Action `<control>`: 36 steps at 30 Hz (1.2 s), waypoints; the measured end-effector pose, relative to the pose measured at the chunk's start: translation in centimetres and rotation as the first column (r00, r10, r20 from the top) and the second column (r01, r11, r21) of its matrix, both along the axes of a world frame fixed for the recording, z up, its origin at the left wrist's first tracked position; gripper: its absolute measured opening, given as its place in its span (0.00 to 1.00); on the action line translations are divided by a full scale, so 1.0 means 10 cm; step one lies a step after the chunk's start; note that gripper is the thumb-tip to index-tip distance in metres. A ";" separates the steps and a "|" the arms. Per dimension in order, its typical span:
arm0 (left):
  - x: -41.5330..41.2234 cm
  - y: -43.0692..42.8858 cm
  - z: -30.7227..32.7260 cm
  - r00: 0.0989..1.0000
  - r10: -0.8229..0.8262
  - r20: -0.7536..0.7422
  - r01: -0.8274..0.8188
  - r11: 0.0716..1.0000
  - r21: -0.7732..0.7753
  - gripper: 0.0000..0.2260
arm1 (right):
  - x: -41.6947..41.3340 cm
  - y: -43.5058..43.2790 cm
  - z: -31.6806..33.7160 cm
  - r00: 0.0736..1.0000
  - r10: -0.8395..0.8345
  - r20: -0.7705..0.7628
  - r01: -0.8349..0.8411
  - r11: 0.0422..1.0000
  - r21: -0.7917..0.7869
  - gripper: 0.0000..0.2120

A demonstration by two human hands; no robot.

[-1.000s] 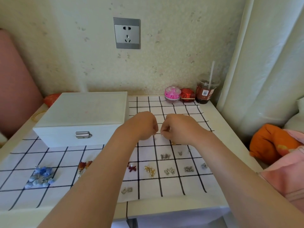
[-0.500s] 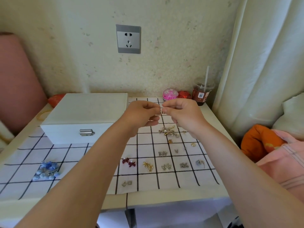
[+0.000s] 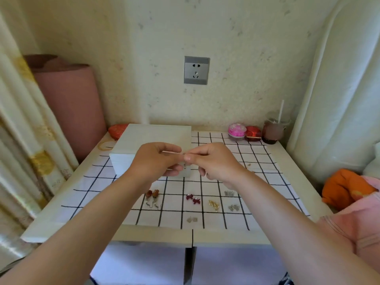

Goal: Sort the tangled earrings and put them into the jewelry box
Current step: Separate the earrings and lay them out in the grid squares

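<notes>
The left hand (image 3: 156, 161) and right hand (image 3: 216, 164) meet with fingers curled, thumbs and forefingers pinching one tiny silver earring (image 3: 185, 165) that hangs roughly upright under the fingertips. Just behind the fingers sits one closed white jewelry box (image 3: 152, 136). Nearer than the fingers, six small earring groups (image 3: 213, 205) lie apart on the tabletop (image 3: 285, 161).

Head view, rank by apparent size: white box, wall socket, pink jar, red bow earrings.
white box
wall socket
pink jar
red bow earrings
Socket is farther back; true size versus jar unsure.
</notes>
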State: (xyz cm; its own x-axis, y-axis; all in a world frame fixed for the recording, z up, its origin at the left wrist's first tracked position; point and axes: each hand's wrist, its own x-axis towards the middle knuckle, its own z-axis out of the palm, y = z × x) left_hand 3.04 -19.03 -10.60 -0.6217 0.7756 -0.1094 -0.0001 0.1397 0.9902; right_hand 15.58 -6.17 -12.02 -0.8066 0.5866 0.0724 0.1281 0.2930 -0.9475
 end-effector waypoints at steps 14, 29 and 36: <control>-0.30 -0.44 -0.50 0.993 -0.025 0.113 0.051 0.970 -0.237 0.10 | -0.37 -0.29 -0.37 0.914 0.037 0.404 -0.231 0.866 0.443 0.03; -0.48 -0.53 -0.79 0.439 -0.515 -0.736 0.124 0.846 -0.519 0.09 | -0.46 -0.30 -0.42 0.751 0.004 0.661 -0.484 0.684 0.546 0.12; -0.50 -0.54 -0.76 0.428 -0.512 -0.745 0.105 0.846 -0.522 0.09 | -0.45 -0.31 -0.37 0.715 0.106 0.691 -0.535 0.719 0.443 0.10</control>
State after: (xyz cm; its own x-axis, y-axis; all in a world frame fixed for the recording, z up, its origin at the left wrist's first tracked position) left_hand -1.95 -24.40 -18.15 -0.2832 0.9590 0.0122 0.9035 0.2625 0.3388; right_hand 11.11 -9.27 -15.73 -0.9231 0.2866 -0.2565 0.3612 0.8749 -0.3227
